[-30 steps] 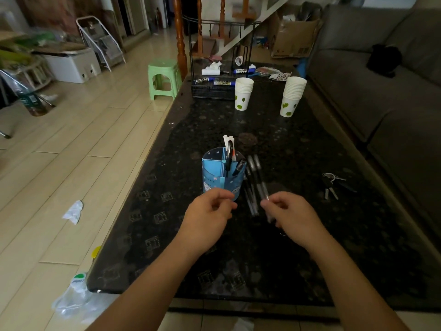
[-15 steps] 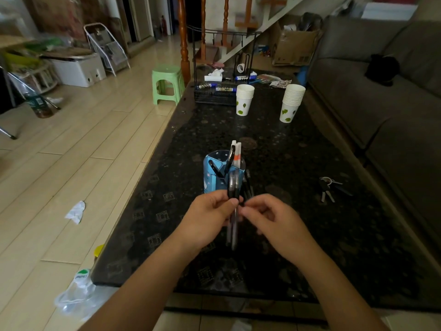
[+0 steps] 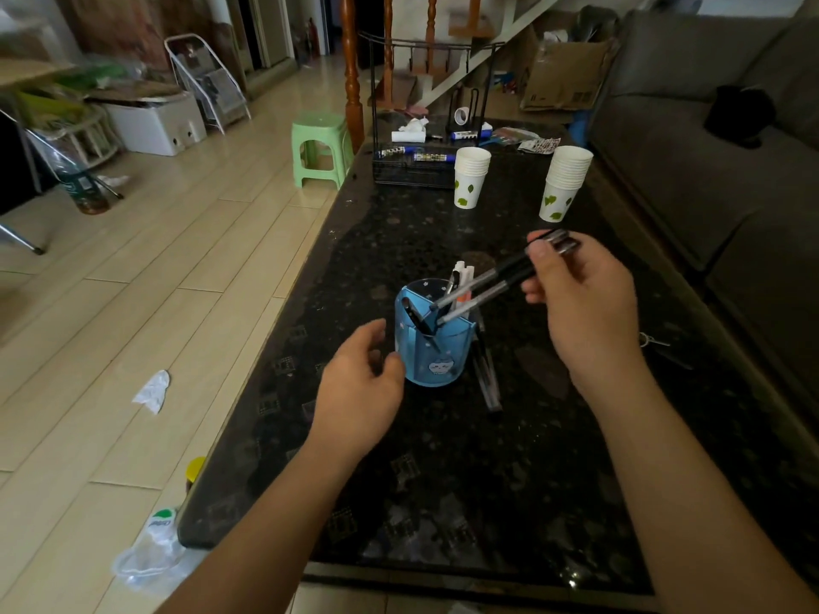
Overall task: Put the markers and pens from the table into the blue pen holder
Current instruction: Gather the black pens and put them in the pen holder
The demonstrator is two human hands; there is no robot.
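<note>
Already several pens stand in the blue pen holder (image 3: pixel 436 343); the right hand (image 3: pixel 580 303) pinches two pens (image 3: pixel 483 288) at its mouth, the left hand (image 3: pixel 361 383) is loosely spread and empty, and more pens (image 3: pixel 485 374) lie just right of it.

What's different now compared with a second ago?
The right hand has lifted two pens up and to the right and now tilts their tips down into the blue holder. Half a second ago both hands gripped the bundle; the left hand has let go and hangs open beside the holder. The holder, the pens left on the table and the cup stacks stayed put.
</note>
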